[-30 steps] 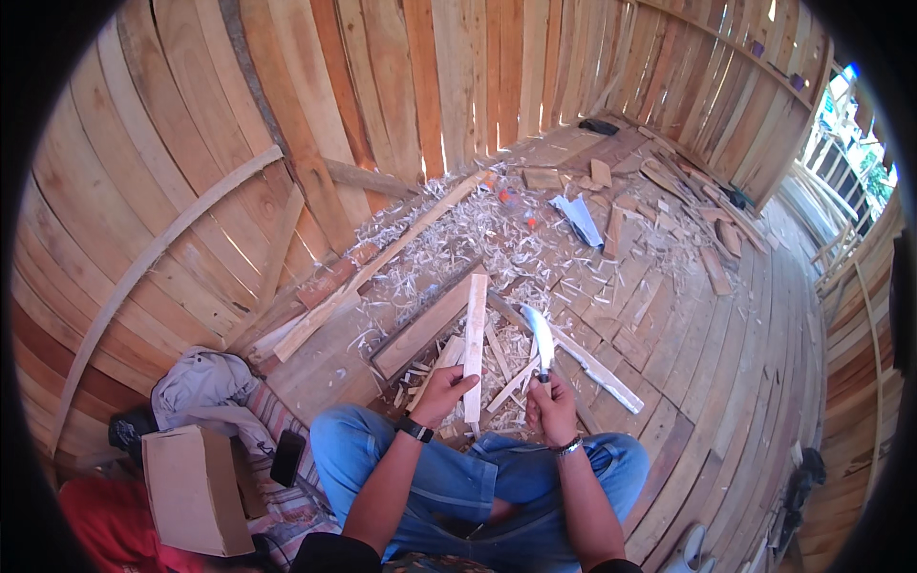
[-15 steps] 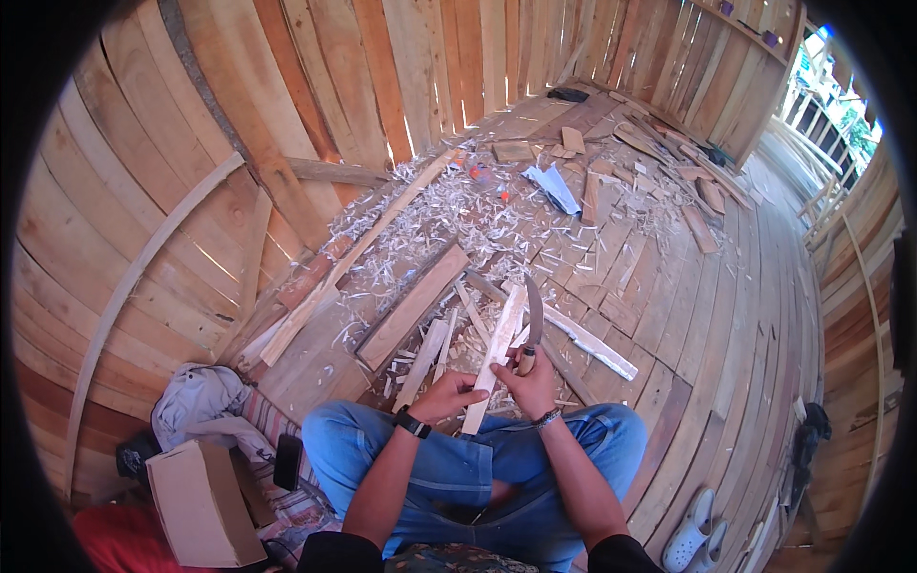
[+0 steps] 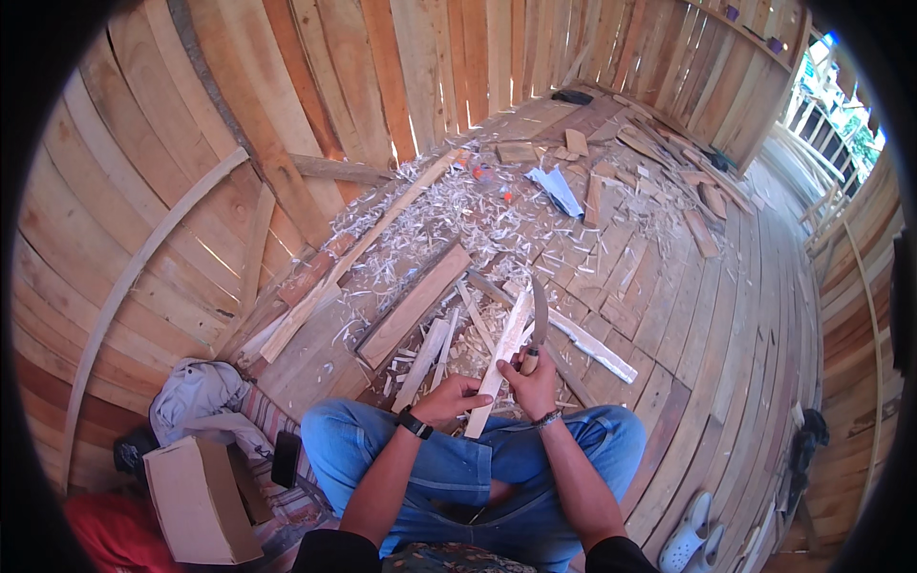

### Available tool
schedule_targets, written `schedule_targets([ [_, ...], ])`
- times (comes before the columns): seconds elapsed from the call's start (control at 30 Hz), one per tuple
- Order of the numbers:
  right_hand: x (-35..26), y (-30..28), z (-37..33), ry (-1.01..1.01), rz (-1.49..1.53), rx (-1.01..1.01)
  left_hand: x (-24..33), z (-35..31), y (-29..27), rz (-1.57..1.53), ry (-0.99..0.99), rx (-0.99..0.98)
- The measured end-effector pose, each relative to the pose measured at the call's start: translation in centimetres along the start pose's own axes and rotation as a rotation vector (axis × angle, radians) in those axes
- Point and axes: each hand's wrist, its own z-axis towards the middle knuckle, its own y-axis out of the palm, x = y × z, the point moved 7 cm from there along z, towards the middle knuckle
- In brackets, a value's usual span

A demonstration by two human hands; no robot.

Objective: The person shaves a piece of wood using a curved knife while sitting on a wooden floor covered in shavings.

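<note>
Holding one pale, straight, flat wooden strip (image 3: 510, 334) and one curved grey-bladed knife (image 3: 541, 320) in two bare hands, to the right of one thick brown rectangular wooden beam (image 3: 413, 307) on the bare plank floor (image 3: 726, 315). Pinches the strip low down between thumb and fingers of the left hand (image 3: 449, 401); closes the right hand (image 3: 532, 387) round the knife's handle, with thumb against the strip and blade just beside it. Cannot tell the curl of the hidden right fingers.

Compared with a second ago, leans the strip's top rightward instead of near upright, with the knife now close alongside rather than apart; differs little from half a second ago.

Counts also one long white-edged wooden batten (image 3: 594, 349) right of the beam, pale curled wood shavings (image 3: 458, 215) beyond it, too many to number, and one crumpled blue-and-white sheet (image 3: 556, 190) farther beyond, rightward. Shows one brown cardboard box (image 3: 191, 501) and one black rectangular phone (image 3: 286, 458) nearer and left of the beam, two light-grey clogs (image 3: 685, 535) nearer and far right. Has several loose pale wooden offcuts (image 3: 421, 365) crowding the space between beam and strip.
</note>
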Motion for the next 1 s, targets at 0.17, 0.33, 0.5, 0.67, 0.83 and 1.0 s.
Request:
schedule_targets([
  [0.17,-0.7,0.4,-0.2,-0.016,0.044,-0.052,-0.3,0.2,-0.1,-0.007,0.018,0.003],
  [0.33,0.0,0.3,0.1,-0.016,0.061,-0.057,-0.9,0.5,-0.2,0.013,-0.004,-0.011],
  [0.5,0.1,0.3,-0.3,0.067,0.111,-0.025,-0.7,0.3,0.1,-0.019,-0.010,-0.008],
  [0.67,-0.3,0.2,-0.3,0.038,0.170,0.012,-0.4,0.2,0.2,-0.023,0.012,0.008],
  [0.83,-0.6,0.0,-0.3,-0.073,0.036,-0.028,0.1,0.2,0.3,-0.038,0.017,0.011],
  [1.0,-0.1,0.5,-0.5,0.080,0.124,-0.013,-0.6,0.2,0.1,-0.021,0.020,-0.002],
])
